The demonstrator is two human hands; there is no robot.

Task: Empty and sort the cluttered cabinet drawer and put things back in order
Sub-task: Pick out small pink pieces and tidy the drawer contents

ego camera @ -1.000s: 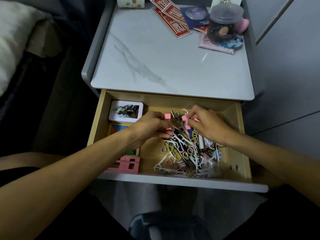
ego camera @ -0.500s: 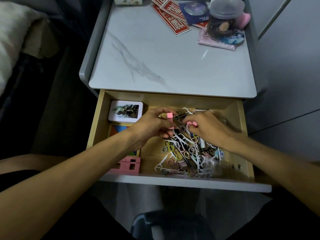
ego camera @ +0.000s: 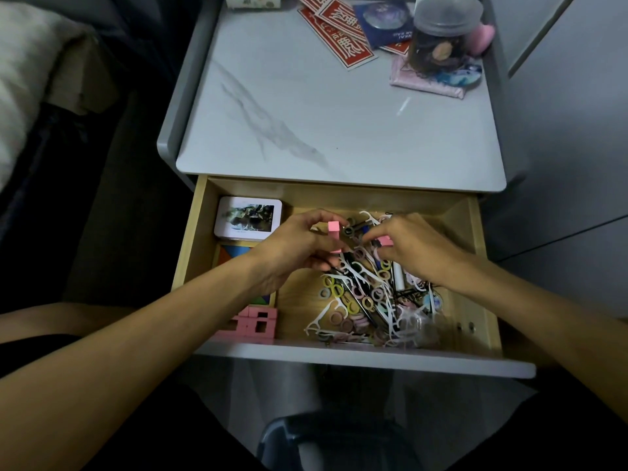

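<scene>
a: what do the hands look like on your screen?
b: i see both inside the drawer (ego camera: 475, 232), over its far half. the left hand (ego camera: 292, 248) has its fingers curled. thumb and fingertips pinch a pink bar (ego camera: 334, 236), which stands upright between them.
a: and the other one?
b: the right hand (ego camera: 419, 249) is curled too, fingers narrow, and pinches a pink cube (ego camera: 385, 240) at its tips. the cube is near the bar but apart from it, and the two sets of fingertips face each other.
a: what lies under them?
b: right below both sets of fingertips, and running from there toward me, i see a tangled pile of floss picks and rings (ego camera: 360, 294). a white tube (ego camera: 398, 278) lies in it just under the right hand's fingers. i cannot tell whether either hand touches the pile.
a: anything on the left?
b: just beyond the back of the left hand a white tin (ego camera: 248, 217) with a picture on its lid lies flat in the far left corner. beside the left wrist i see a tray of coloured shapes (ego camera: 231, 254), partly hidden by the arm. nearer me than that wrist, pink blocks (ego camera: 258, 322) sit at the drawer's front left corner.
a: and past the fingertips?
b: the cabinet top (ego camera: 339, 124), marbled white. at its far right, well apart from both hands, a lidded jar (ego camera: 441, 32) stands at a pink pouch (ego camera: 426, 85), with red cards (ego camera: 339, 32) beside it.
</scene>
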